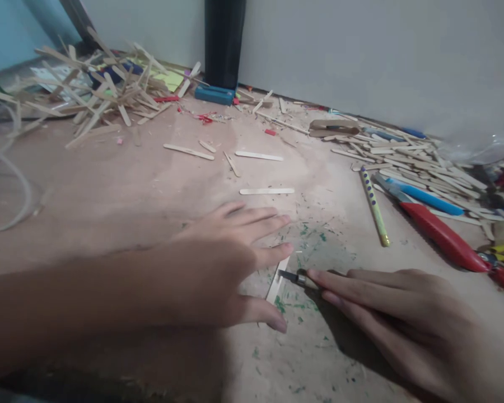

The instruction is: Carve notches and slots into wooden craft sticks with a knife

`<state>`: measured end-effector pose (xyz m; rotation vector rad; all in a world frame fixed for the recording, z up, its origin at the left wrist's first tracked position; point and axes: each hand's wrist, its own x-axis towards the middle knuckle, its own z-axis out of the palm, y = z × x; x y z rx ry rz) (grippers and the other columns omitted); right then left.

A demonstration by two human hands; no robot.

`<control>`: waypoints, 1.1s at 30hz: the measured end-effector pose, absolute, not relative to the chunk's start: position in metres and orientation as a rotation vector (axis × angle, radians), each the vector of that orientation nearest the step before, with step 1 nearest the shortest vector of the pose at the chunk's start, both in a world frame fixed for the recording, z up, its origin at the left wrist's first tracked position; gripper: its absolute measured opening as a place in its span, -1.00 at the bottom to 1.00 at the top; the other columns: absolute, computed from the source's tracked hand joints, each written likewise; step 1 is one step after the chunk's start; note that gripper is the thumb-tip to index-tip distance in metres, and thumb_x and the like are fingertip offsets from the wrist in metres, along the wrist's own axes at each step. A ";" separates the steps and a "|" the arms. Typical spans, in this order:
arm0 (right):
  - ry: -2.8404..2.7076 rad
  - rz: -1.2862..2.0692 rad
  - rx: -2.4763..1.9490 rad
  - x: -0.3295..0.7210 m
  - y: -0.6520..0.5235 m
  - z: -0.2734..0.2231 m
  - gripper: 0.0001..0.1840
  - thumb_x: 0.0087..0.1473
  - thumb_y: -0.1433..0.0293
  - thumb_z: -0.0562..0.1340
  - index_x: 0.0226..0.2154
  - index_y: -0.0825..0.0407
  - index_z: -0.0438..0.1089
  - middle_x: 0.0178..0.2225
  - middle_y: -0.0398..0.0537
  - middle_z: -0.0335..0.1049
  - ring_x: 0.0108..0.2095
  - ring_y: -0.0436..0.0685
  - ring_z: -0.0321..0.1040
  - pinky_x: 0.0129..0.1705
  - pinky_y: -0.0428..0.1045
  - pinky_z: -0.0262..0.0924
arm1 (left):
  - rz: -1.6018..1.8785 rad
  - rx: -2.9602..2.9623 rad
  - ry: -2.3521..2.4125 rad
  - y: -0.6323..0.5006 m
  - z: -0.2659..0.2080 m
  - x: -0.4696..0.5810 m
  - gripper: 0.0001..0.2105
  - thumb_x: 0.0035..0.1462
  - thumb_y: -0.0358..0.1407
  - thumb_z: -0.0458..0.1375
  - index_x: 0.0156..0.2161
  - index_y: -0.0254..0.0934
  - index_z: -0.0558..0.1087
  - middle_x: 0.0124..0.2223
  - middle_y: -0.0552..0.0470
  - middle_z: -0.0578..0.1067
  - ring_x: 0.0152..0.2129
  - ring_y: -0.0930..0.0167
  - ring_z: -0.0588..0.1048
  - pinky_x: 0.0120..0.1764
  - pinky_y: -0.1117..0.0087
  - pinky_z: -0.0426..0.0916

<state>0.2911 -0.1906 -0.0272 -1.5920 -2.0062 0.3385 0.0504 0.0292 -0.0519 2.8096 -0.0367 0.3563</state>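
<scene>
A pale wooden craft stick (274,289) lies slanted on the worn table. My left hand (231,263) spreads its fingers over it, index finger by the upper end and thumb by the lower end, pressing it down. My right hand (403,313) is closed round a small craft knife (292,276), whose dark blade touches the stick near its middle. Most of the knife's handle is hidden in the fingers. Just beyond the left fingertips rests another craft stick (266,191). Green marks and small shavings are scattered around the blade.
A heap of craft sticks (105,98) stands at the back left, another pile (420,157) at the right. Nearby lie a patterned pencil (374,207), a red-handled cutter (445,238) and a blue tool (428,198). A dark post (223,45) rises behind; a pale cable (21,184) curls left.
</scene>
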 end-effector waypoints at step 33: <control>-1.979 0.411 -1.570 0.284 -0.181 -0.023 -0.52 0.73 0.53 0.15 -0.18 -0.07 0.70 -0.40 -0.11 0.71 -0.49 0.11 0.71 -0.47 -0.09 0.45 | 0.418 2.798 -0.046 0.034 -0.065 0.047 -0.11 0.40 0.41 0.56 0.51 -0.20 0.68 0.67 -0.42 0.55 0.66 -0.22 0.50 0.69 -0.41 0.35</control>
